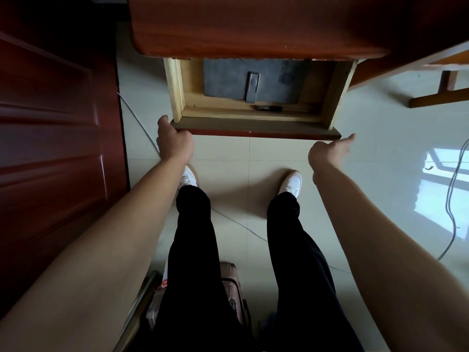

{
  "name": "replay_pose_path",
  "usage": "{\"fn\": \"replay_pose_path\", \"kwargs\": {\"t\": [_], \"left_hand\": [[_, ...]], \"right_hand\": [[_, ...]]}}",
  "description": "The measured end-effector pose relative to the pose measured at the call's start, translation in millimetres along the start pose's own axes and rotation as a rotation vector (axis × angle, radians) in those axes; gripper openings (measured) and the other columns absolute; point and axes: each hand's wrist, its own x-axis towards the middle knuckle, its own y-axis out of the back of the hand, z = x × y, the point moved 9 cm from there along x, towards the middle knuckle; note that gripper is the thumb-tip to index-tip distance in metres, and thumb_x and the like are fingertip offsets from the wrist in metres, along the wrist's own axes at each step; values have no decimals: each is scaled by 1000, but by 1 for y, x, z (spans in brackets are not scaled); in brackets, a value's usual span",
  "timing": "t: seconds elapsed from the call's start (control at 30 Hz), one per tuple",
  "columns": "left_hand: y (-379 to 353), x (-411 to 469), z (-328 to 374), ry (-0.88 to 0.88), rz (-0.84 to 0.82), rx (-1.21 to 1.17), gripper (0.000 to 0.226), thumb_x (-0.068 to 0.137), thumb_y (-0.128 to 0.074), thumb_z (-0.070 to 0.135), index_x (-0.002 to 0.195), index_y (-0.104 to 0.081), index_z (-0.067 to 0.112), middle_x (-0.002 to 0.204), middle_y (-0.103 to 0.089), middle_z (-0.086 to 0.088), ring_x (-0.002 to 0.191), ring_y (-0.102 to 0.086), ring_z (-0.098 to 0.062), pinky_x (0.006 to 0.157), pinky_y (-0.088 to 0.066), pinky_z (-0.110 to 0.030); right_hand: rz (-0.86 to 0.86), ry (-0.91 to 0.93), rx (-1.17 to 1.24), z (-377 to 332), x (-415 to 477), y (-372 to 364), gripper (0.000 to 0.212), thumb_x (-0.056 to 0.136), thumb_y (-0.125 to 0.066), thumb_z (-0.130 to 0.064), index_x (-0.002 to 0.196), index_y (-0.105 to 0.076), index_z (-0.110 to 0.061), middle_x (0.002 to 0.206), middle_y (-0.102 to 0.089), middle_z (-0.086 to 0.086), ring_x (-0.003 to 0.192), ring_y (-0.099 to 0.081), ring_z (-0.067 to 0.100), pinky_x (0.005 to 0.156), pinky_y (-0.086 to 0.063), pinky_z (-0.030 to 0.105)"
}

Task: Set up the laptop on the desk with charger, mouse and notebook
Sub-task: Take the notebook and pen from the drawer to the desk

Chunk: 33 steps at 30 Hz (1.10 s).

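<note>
A wooden drawer (256,125) stands pulled out from under the reddish-brown desk (253,24). Inside lies a flat dark grey case (223,80) with a metal clasp (252,87), partly hidden under the desk top. A small dark object (267,107) lies at the drawer's near inner edge. My left hand (173,139) grips the left end of the drawer front. My right hand (328,149) is under the right end of the drawer front, thumb pointing right; its fingers are hidden.
A dark red door (50,123) fills the left side. Cables (454,194) run over the pale tiled floor on the right and behind my legs. A pink suitcase (233,288) stands behind my feet. A wooden chair frame (441,92) is at the right.
</note>
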Motion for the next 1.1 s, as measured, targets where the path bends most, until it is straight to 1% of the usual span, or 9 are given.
{"fn": "replay_pose_path", "kwargs": {"t": [0.07, 0.13, 0.23, 0.3, 0.4, 0.53, 0.67, 0.9, 1.1], "left_hand": [[9, -16, 21, -203, 119, 102, 61, 88, -43, 3, 147, -32, 10, 152, -38, -11, 137, -36, -31, 111, -34, -43], [8, -34, 45, -405, 171, 191, 60, 87, -49, 7, 146, -36, 7, 155, -32, -14, 142, -30, -32, 112, -32, -46], [-11, -43, 58, -525, 121, 389, 53, 94, -49, 27, 144, -43, 12, 160, -21, -16, 146, -22, -31, 114, -26, -51], [-24, -39, 52, -529, 66, 513, 55, 96, -46, 43, 144, -44, 16, 163, -8, -17, 149, -13, -32, 117, -18, -55], [-36, -35, 40, -566, 37, 647, 63, 96, -39, 55, 146, -41, 16, 163, 6, -19, 151, -1, -32, 117, -9, -58], [-39, -33, 35, -578, 51, 692, 65, 97, -35, 57, 145, -42, 15, 162, 8, -21, 151, 2, -33, 117, -7, -59], [-39, -35, 36, -568, 45, 700, 64, 97, -35, 56, 145, -42, 15, 162, 8, -22, 151, 2, -34, 117, -7, -59], [-37, -35, 43, -532, 113, 697, 66, 91, -40, 55, 143, -43, 15, 162, 1, -22, 150, -6, -34, 112, -16, -61], [-42, -34, 47, -492, 120, 646, 67, 84, -39, 51, 141, -46, 16, 162, 0, -23, 149, -4, -35, 112, -14, -62]], "right_hand": [[168, 276, -58, -26, -16, 21, 82, 80, -41, 5, 157, -17, -10, 151, -31, 15, 136, -36, 32, 115, -28, 38], [235, 559, -93, -59, -35, 30, 75, 74, -41, 4, 148, -38, -10, 142, -41, 16, 127, -41, 31, 107, -31, 37], [33, 747, -312, -92, -35, 0, 43, 89, -46, -12, 131, -53, -8, 129, -52, 18, 117, -47, 35, 98, -38, 43], [-120, 733, -562, -101, -21, -27, 38, 97, -49, -25, 130, -52, -7, 128, -53, 17, 118, -49, 36, 97, -42, 47], [-246, 729, -793, -107, -5, -53, 47, 100, -50, -37, 139, -49, -13, 136, -53, 16, 124, -48, 38, 102, -42, 49], [-315, 613, -804, -99, 14, -69, 66, 95, -56, -50, 147, -33, -16, 132, -56, 13, 118, -56, 37, 98, -51, 52], [-289, 614, -841, -100, 19, -73, 78, 86, -62, -61, 143, -36, -16, 133, -55, 11, 118, -56, 36, 96, -52, 46], [-273, 666, -859, -102, 18, -71, 69, 87, -63, -60, 138, -47, -16, 131, -57, 12, 116, -58, 34, 95, -52, 43], [-330, 692, -948, -109, 16, -75, 68, 86, -59, -67, 130, -54, -16, 119, -63, 10, 104, -64, 31, 87, -57, 42]]}}
